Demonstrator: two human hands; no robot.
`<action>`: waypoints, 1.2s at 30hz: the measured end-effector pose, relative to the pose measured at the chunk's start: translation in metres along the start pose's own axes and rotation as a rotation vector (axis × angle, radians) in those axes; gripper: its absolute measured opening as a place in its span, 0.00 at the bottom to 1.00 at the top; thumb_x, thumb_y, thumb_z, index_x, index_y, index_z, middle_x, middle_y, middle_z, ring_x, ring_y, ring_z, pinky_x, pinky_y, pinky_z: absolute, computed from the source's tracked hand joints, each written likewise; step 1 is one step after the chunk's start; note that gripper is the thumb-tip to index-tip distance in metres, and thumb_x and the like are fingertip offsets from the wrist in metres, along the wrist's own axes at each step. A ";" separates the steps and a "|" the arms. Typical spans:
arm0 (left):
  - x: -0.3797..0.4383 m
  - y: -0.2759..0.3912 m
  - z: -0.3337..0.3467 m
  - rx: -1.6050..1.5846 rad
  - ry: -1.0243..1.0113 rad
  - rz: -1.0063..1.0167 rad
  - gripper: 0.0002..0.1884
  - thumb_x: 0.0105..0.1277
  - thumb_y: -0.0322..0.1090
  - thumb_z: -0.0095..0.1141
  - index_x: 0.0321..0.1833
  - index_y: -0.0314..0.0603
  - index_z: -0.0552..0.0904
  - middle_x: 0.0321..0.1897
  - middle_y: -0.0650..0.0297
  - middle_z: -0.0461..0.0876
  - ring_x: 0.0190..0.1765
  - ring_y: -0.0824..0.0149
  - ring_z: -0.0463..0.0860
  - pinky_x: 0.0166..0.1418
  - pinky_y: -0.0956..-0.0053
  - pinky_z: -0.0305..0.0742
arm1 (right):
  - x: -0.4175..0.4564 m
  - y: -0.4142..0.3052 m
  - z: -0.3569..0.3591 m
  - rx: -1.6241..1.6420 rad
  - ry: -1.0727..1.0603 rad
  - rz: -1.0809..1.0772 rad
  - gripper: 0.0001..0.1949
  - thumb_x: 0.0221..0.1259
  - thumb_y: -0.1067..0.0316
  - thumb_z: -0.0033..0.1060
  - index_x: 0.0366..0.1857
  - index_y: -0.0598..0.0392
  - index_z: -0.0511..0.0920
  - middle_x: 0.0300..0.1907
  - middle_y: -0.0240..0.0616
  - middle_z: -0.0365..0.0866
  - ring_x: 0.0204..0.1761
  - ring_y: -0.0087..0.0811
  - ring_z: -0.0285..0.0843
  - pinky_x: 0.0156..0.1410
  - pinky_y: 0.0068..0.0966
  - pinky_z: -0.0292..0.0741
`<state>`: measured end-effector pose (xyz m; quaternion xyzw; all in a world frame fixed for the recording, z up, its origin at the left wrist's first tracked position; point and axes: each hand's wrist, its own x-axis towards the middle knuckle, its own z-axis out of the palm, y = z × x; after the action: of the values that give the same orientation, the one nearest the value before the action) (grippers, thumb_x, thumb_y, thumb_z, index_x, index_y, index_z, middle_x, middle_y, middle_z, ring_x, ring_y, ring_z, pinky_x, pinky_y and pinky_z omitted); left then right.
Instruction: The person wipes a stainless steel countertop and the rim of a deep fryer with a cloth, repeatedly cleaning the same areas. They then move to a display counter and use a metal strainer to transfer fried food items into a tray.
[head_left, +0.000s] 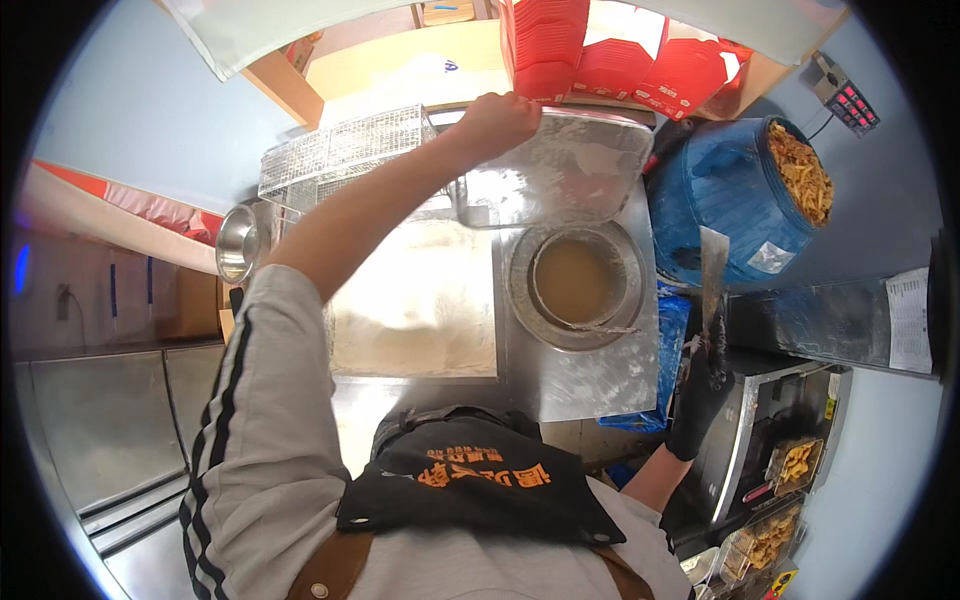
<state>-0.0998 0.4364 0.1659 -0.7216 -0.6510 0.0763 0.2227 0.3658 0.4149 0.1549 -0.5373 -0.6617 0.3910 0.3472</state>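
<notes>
My bare left hand (501, 124) is closed on the upper left rim of a shallow metal tray (562, 169), which stands tilted behind a metal bowl of cloudy brownish liquid (581, 281). The bowl sits in a wider floury metal basin (523, 300), and a thin utensil (604, 328) lies at its near rim. Off to the right, my black-gloved right hand (709, 382) grips a flat scraper (714, 262) with its blade upward, near the blue barrel. A rectangular pan of pale flour (416, 300) lies below my left forearm.
Wire baskets (345, 154) and a small steel bowl (238, 244) stand at left. Red cartons (547, 52) are stacked at the back. A blue barrel (731, 202) holds fried scraps (801, 176). Fryer baskets with fried food (796, 465) are at lower right, beside black-and-steel equipment (739, 442).
</notes>
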 end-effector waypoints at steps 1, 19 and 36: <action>0.010 0.002 0.009 -0.008 0.018 -0.013 0.06 0.60 0.27 0.62 0.38 0.38 0.79 0.31 0.62 0.85 0.37 0.64 0.88 0.33 0.72 0.85 | 0.001 -0.003 0.002 0.009 -0.006 0.043 0.23 0.71 0.70 0.56 0.69 0.55 0.76 0.39 0.32 0.82 0.36 0.19 0.71 0.41 0.22 0.71; 0.072 0.027 0.131 -0.272 0.169 -0.175 0.05 0.63 0.32 0.53 0.36 0.40 0.81 0.28 0.55 0.86 0.35 0.55 0.88 0.36 0.59 0.85 | 0.022 0.002 0.037 0.284 0.004 0.291 0.27 0.69 0.72 0.60 0.73 0.54 0.72 0.28 0.22 0.77 0.22 0.10 0.64 0.26 0.15 0.62; -0.261 0.137 0.053 -0.797 -0.034 -0.506 0.27 0.69 0.37 0.64 0.69 0.35 0.74 0.63 0.44 0.79 0.64 0.44 0.79 0.68 0.57 0.75 | -0.031 0.111 0.001 -0.122 0.204 0.286 0.15 0.68 0.70 0.64 0.55 0.65 0.80 0.40 0.36 0.85 0.37 0.22 0.78 0.41 0.24 0.75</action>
<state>-0.0336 0.1868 0.0138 -0.5680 -0.7887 -0.2244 -0.0710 0.4188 0.3975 0.0544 -0.6829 -0.5624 0.3392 0.3199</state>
